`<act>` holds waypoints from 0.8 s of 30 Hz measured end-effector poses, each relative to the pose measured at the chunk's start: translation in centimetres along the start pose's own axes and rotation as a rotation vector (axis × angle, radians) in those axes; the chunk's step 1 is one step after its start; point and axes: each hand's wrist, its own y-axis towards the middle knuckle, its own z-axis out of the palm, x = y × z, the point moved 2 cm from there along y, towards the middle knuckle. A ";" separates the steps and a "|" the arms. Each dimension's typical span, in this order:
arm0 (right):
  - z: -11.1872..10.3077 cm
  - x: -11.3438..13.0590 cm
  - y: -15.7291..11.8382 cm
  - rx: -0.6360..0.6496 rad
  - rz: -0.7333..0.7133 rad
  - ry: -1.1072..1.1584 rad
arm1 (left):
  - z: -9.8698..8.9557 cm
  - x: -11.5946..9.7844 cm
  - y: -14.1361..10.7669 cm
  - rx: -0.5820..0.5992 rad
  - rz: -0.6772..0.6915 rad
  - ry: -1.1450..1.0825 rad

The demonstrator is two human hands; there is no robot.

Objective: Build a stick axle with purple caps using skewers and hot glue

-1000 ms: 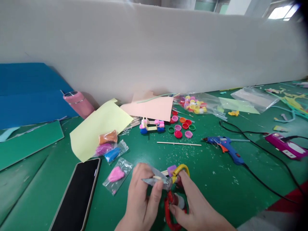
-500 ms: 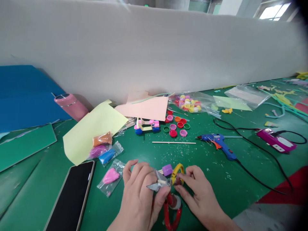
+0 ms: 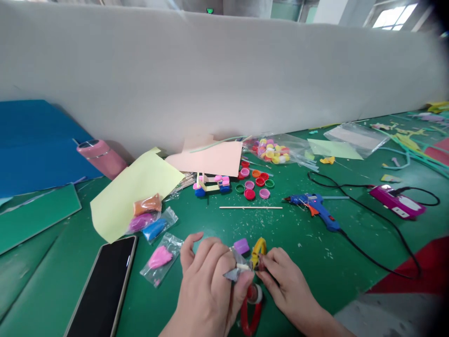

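My left hand is closed round a small clear bag with a pale stick-like piece, near the bottom middle. My right hand pinches a small dark reddish piece just right of the bag. A yellow ring-shaped handle rises beside those fingertips, and a red handle loop lies below, between the hands; how they join is hidden. A purple block lies behind my left fingers. Pink clay in a bag is left of my left hand.
A phone lies at left. Behind are bagged clay, a small stick model, coloured rings and a thin stick. A blue glue gun with its cord and a magenta power strip are at right.
My left hand has shifted slightly right with the bag, nearer the right hand. The right fingers have closed more tightly by the yellow handle. The view has shifted a little.
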 end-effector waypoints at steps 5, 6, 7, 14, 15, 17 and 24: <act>0.0 -0.5 0.0 0.037 -0.019 -0.105 | -0.2 -0.3 0.1 0.017 -0.002 -0.001; -0.1 -0.6 0.0 0.042 -0.022 -0.114 | -0.2 -0.2 0.1 0.023 -0.004 -0.001; -0.2 -0.6 -0.1 0.052 -0.021 -0.113 | -0.2 -0.1 0.1 0.027 -0.004 0.000; -1.1 0.5 -1.6 -0.010 -0.053 0.117 | -0.5 0.7 -0.3 0.050 0.007 0.004; -0.8 0.7 -1.8 -0.015 -0.070 0.114 | -0.5 0.8 -0.3 0.047 0.006 -0.005; 0.4 1.0 -1.9 0.006 -0.080 0.088 | -0.5 0.9 -0.3 0.045 -0.001 -0.017; 3.2 1.4 0.2 -0.061 0.020 0.087 | -0.5 1.6 -0.8 0.042 -0.076 -0.064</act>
